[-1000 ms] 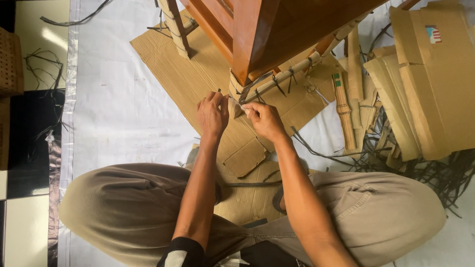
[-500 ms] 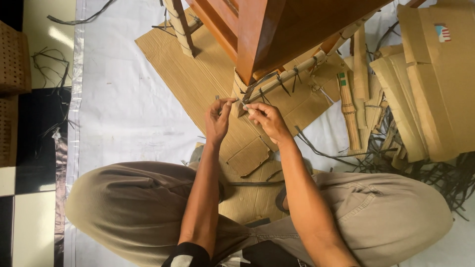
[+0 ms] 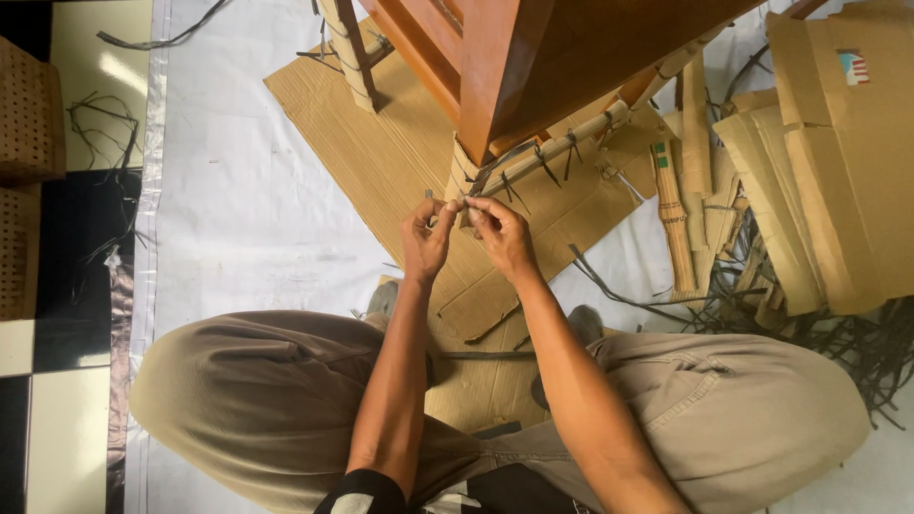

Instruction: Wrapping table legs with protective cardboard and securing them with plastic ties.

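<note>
Cardboard sheet (image 3: 381,143), white floor covering (image 3: 248,209), checkered tiles (image 3: 38,400)

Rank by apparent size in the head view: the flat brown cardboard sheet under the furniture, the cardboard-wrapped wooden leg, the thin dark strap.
1. Flat brown cardboard sheet
2. Cardboard-wrapped wooden leg
3. Thin dark strap, pinched by left hand and right hand

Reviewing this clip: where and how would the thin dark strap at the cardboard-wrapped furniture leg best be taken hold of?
Probably by its free end, pinched between fingertips from the near side facing the person. The dark strap lies tight around the cardboard-wrapped leg, so only the loose tail sticking out offers purchase. The left hand and right hand already meet there, fingertips together at the leg's lower corner.
</note>
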